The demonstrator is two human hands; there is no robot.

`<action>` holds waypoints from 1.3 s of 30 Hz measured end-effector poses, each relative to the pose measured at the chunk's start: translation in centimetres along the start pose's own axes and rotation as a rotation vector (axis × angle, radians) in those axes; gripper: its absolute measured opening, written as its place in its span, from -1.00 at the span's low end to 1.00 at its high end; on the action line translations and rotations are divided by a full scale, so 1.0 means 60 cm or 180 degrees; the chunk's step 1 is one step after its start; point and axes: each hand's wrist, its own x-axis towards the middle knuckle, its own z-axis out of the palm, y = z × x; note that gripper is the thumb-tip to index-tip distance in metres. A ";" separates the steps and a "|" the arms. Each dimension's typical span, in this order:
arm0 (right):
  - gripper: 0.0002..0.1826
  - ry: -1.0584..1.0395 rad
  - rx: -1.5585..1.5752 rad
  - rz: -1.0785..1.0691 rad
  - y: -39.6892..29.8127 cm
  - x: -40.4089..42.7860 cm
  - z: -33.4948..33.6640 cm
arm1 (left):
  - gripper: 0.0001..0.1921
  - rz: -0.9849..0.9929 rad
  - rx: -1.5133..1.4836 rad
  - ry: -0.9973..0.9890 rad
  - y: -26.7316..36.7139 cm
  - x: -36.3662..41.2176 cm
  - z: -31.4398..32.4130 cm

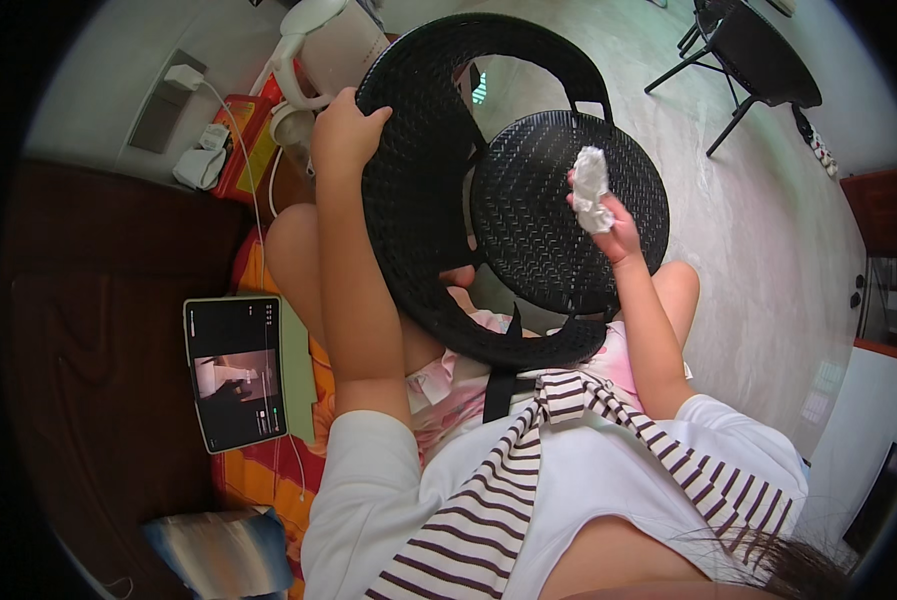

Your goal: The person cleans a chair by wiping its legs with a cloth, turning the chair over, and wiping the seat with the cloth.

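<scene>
A black woven chair [411, 202] with a curved backrest stands tilted right in front of me, its back towards my lap. My left hand [347, 131] grips the upper left rim of the backrest, thumb over the edge. Over the round woven seat [523, 217], my right hand [615, 229] holds a crumpled white tissue or cloth [591, 187]. Whether the tissue touches the seat I cannot tell. Part of a bare foot shows through the gap under the backrest.
A tablet [234, 375] leans at my left on an orange and red cover [261, 480]. Beyond my left hand stand a white electric kettle [336, 45] and a red box [242, 142]. A white cable [242, 135] hangs from a wall plug. Another dark chair [763, 60] stands at far right.
</scene>
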 end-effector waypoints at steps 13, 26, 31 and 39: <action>-0.57 0.0820 -0.0110 0.0715 0.026 -0.006 -0.057 | -0.55 0.0044 -0.0037 -0.0074 0.012 -0.003 -0.005; -0.59 0.1829 -0.1712 -0.0683 -0.003 0.007 -0.052 | -0.51 0.0037 -0.0007 -0.0067 0.015 -0.001 -0.002; -0.51 0.3003 -0.6100 -0.1504 -0.007 0.023 -0.012 | -0.51 0.0013 0.0128 0.0097 -0.005 -0.013 -0.012; -0.49 0.2167 -0.8091 -0.1135 0.052 0.022 -0.194 | -0.52 0.0005 -0.0028 -0.0057 0.016 -0.006 -0.006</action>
